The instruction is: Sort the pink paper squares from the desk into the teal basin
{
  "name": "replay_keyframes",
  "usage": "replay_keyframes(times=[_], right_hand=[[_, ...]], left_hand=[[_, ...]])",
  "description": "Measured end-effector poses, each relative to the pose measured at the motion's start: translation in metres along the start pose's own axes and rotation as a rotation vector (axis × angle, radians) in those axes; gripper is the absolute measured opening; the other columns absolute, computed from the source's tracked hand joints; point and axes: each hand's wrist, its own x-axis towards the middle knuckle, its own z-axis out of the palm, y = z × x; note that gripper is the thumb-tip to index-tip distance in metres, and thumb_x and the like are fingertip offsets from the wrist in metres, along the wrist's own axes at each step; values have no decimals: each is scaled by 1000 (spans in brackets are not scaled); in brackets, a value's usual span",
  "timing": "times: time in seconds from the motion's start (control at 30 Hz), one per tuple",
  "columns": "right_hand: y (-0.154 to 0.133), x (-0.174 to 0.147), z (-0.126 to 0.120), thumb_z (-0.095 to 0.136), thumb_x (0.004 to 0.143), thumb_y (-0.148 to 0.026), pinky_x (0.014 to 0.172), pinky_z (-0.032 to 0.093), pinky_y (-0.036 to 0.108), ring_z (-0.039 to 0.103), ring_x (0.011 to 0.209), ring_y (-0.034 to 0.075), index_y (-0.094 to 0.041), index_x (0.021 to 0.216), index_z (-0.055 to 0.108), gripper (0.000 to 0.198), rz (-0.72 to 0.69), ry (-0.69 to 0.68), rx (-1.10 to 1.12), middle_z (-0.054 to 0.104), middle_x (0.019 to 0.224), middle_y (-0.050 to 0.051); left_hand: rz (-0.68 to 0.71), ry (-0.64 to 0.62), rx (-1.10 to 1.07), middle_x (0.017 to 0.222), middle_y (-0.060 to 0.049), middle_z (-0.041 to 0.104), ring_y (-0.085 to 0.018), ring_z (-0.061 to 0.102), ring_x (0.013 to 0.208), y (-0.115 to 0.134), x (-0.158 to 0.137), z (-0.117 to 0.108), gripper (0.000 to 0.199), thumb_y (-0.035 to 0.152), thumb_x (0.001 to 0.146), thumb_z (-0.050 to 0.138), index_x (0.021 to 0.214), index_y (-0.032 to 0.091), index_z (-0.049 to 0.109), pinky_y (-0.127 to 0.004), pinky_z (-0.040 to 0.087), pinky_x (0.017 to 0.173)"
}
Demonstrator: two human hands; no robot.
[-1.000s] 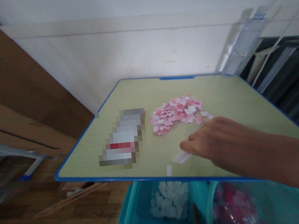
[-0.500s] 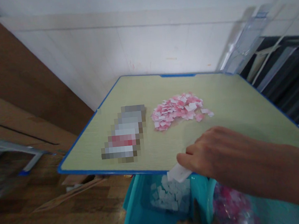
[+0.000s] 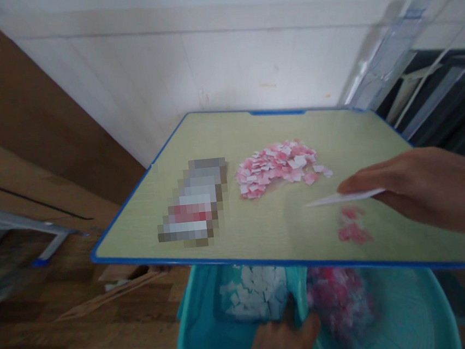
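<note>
The right hand comes into view from the right side, with the forearm going out at the right edge. The palm faces down and the fingers are stretched towards the left, close together. The thumb and the forefinger are pinched on a thin white card, which lies almost flat and points to the left. The left hand is low at the bottom edge, only partly seen. Its fingers point upward and are a little curled. It is blurred, so its grip cannot be told.
</note>
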Motion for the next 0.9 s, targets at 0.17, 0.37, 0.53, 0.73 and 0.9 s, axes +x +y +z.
replay_keyframes(times=[0.17,0.37,0.53,0.73,0.9], right_hand=[[32,-13,1,36,91,-15,67,42,31,66,80,20,-20,99,69,34,189,-103,33,72,90,9],[53,-6,5,33,89,-15,67,40,31,62,74,18,-8,86,69,37,332,-161,184,71,84,14],[65,16,6,49,80,-23,59,36,29,61,64,15,-2,90,69,30,449,-212,242,70,75,12],[64,34,1,50,77,-29,48,30,24,53,50,10,6,76,67,39,395,-238,140,65,62,11],[46,40,-2,57,71,-25,48,29,21,52,50,8,2,75,68,29,355,-203,176,63,58,5]], left_hand=[[-24,7,-36,121,-13,57,-30,67,80,-9,-2,-2,53,7,74,54,123,28,51,-37,53,65],[-31,-44,-10,120,-14,57,-31,66,84,-6,0,2,52,17,75,65,124,28,51,-40,53,68],[-16,-36,-24,124,-15,55,-34,65,86,-6,1,4,55,28,76,69,126,28,48,-44,54,68],[-17,-37,-66,133,-16,49,-34,65,90,-7,1,5,60,30,75,71,130,30,46,-45,54,72],[-49,-70,-74,139,-19,43,-35,64,94,-5,3,0,70,29,70,75,133,30,46,-45,52,75]])
